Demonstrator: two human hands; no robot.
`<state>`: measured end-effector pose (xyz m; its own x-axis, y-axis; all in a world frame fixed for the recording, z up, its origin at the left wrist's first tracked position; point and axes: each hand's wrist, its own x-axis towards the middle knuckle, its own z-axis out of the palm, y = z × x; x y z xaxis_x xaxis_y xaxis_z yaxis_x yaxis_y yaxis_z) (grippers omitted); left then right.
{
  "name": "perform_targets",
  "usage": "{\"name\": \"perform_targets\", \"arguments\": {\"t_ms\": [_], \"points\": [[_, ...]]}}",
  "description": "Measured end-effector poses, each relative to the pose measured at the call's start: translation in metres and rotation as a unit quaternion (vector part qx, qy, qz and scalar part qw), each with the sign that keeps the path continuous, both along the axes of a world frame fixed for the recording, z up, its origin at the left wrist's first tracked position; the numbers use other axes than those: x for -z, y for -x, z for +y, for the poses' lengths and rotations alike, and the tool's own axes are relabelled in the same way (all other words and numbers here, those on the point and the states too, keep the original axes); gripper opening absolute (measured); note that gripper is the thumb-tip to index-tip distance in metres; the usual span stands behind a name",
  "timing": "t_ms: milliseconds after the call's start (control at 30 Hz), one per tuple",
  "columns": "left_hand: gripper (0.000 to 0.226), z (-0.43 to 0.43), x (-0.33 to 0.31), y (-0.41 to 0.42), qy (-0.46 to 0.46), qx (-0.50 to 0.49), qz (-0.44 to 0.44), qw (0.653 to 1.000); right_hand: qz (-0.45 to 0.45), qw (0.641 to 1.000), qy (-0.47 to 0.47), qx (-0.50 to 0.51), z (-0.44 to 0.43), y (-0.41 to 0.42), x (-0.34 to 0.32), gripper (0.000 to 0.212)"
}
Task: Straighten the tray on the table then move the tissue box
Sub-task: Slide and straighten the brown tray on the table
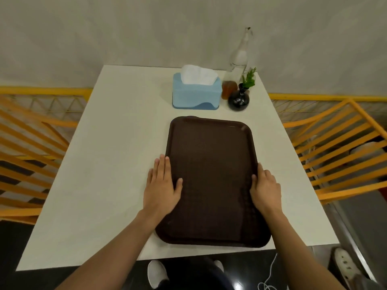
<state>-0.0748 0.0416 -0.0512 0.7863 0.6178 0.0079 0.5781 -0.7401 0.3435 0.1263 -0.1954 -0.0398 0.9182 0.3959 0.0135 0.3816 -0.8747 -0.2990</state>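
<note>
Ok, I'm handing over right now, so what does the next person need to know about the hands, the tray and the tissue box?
Left hand: flat on the tray's left rim, thumb over the rim, nothing gripped.
Right hand: against the tray's right rim, thumb on the rim.
Tray: brown, empty, on the white table, long side pointing away, slightly skewed to the table edge.
Tissue box: blue, beyond the tray near the far edge, untouched, beside a brown jar, black vase and glass bottle.
Done: tray nearly straight. Left: final squaring, then move the tissue box.

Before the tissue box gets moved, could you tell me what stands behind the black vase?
Behind the black vase stand a small amber jar and a tall clear glass bottle. The vase and its green sprig cover their lower right parts.
</note>
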Motion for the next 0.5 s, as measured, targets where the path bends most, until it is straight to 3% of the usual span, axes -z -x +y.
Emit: {"name": "perform_targets", "arguments": {"t_ms": [167, 300, 500], "points": [[0.068, 0.010, -0.006, 0.024, 0.009, -0.051, 0.002, 0.999, 0.000, 0.999, 0.002, -0.046, 0.030, 0.004, -0.001, 0.050], [0.049, 0.022, -0.010, 0.051, -0.004, -0.148, -0.063, 0.987, 0.004, 0.997, -0.004, -0.081, 0.064, 0.008, -0.003, 0.050], [0.047, 0.044, -0.019, 0.075, -0.013, -0.233, -0.010, 0.972, 0.022, 0.994, -0.008, -0.106, 0.111, 0.021, -0.006, 0.050]]}}
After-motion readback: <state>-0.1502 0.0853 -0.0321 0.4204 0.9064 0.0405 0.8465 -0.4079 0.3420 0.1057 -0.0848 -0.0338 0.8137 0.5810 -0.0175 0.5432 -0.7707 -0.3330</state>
